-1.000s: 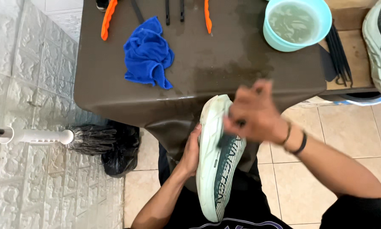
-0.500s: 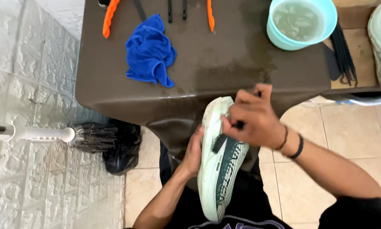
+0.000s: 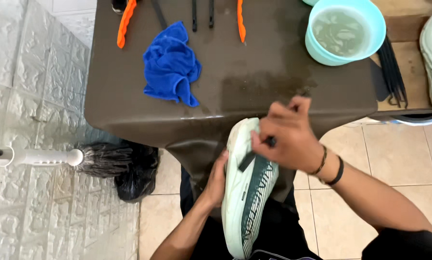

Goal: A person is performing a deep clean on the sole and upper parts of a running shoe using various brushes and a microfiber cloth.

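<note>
While left hand [image 3: 217, 180] cups a pale green shoe [image 3: 242, 192], right hand [image 3: 288, 137] fingers pinch a dark tool against it

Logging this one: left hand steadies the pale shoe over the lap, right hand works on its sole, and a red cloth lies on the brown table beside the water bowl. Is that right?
One slip: the cloth is blue, not red, as the head view shows. The rest holds: left hand steadies the shoe, right hand works on its sole, and the bowl sits on the table.

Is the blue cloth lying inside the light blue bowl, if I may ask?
No, the blue cloth lies on the brown table, apart from the bowl.
</note>
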